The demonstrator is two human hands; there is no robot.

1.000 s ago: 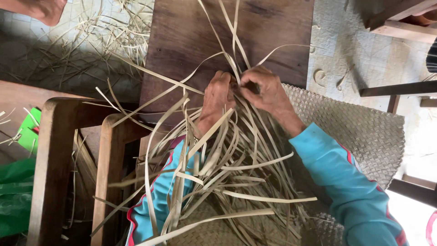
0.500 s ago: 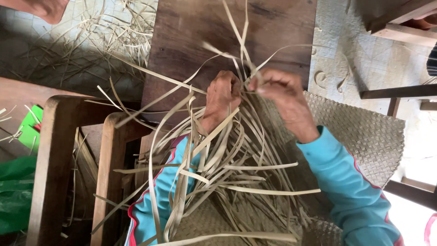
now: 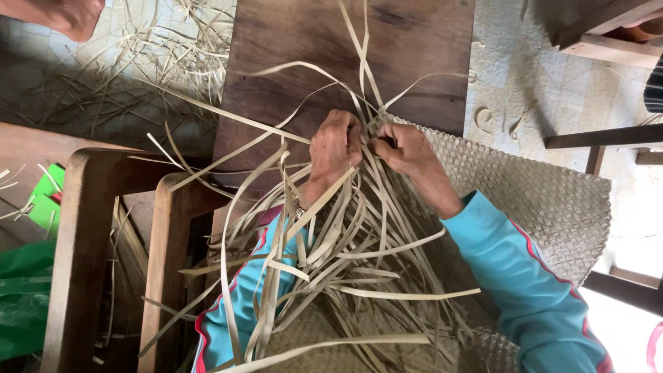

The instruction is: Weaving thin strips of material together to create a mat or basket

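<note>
A pale woven mat [image 3: 539, 186] spreads to the right, its unwoven edge ending in many loose leaf strips [image 3: 338, 242] that fan over my lap. My left hand [image 3: 333, 148] is closed around a bunch of these strips at the mat's edge. Close beside it, my right hand [image 3: 407, 150] pinches one or two strips between thumb and fingers; the two hands almost touch. Both arms wear turquoise sleeves with red piping. A dark wooden board [image 3: 304, 62] lies under and beyond the hands.
A wooden chair frame [image 3: 83, 249] stands at the left. Dry strip scraps [image 3: 138, 62] litter the tiled floor at top left, near another person's foot [image 3: 69, 14]. Green plastic [image 3: 24, 290] lies at far left. Dark wooden furniture legs [image 3: 601, 138] stand at the right.
My right hand lifted and pulled a strip upward, then came back down against the left hand at the mat's edge. A long strip now arcs over the board.
</note>
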